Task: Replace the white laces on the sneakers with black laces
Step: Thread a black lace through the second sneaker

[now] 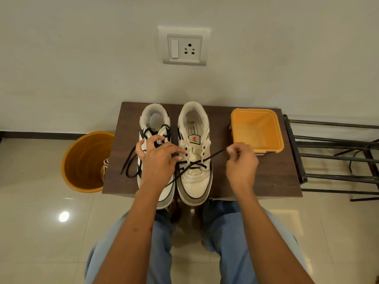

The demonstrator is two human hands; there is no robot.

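The surface (266, 177), a dark wood top, sits at frame centre against the wall. Two sneakers stand side by side, toes overhanging its near edge. The right sneaker (194, 160) carries a black lace (192, 166) through its lower eyelets. The right hand (241, 160) pinches one lace end, pulled taut toward the right. The left hand (158, 158) rests on the left sneaker (155, 124), fingers extended to the eyelets. An orange container (257, 130) occupies the far right corner; bare surface lies before it. An orange bucket (86, 162) stands on the tiled floor at left.

Two white sneakers (174, 152) side by side, black laces (192, 166) partly threaded.
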